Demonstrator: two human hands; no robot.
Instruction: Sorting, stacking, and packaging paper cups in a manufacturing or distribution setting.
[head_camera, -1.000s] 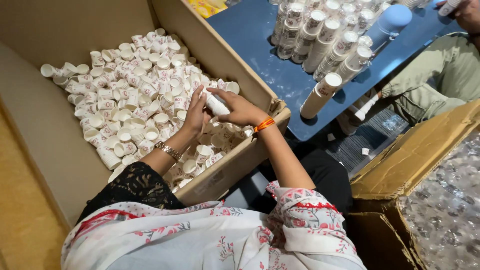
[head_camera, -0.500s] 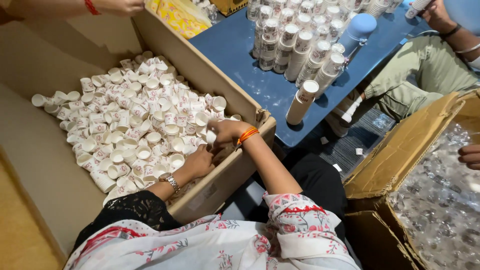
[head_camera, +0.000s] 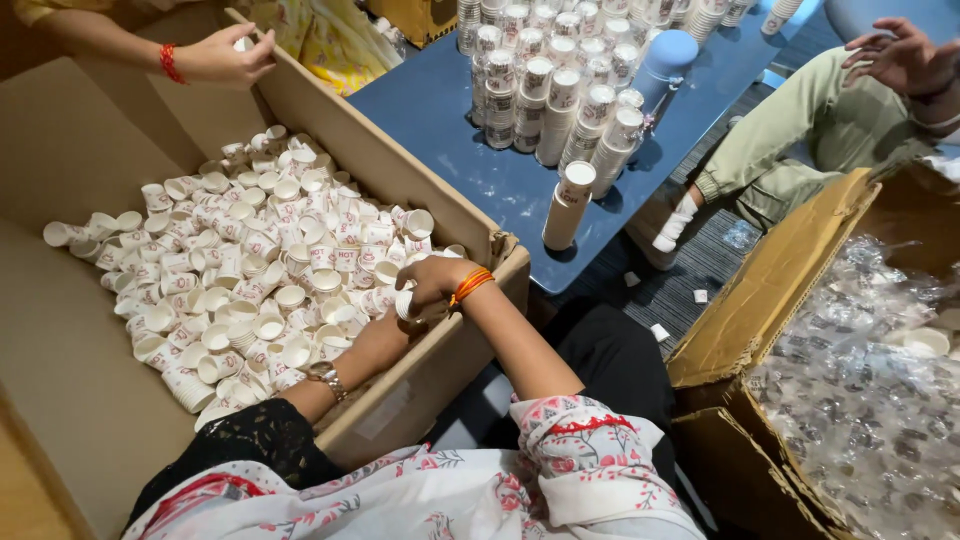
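A big open cardboard box (head_camera: 70, 400) fills the left side, and its floor is covered by a heap of small white paper cups (head_camera: 250, 270), most of them lying loose on their sides. On the right a second cardboard box (head_camera: 770, 290) holds crumpled clear plastic wrapping (head_camera: 860, 400). Between the two boxes stands a dark blue table (head_camera: 450, 130) with tall stacks of the same cups (head_camera: 560, 90) placed close together, and one shorter stack (head_camera: 568, 205) stands apart near the table edge.

The person's own hands are together at the near right corner of the big box, just above the heap. The right hand (head_camera: 435, 280), with an orange band at the wrist, is closed around a short stack of white cups (head_camera: 405, 303) — the fingers wrap it. The left hand (head_camera: 385, 335), with a watch at the wrist, lies under the right one among the cups; it is mostly hidden, so I cannot tell if it grips something.

At the far wall of the box, another person's hand (head_camera: 225, 55) pinches a small cup. A third person's hand (head_camera: 900, 55) is seen at the top right.
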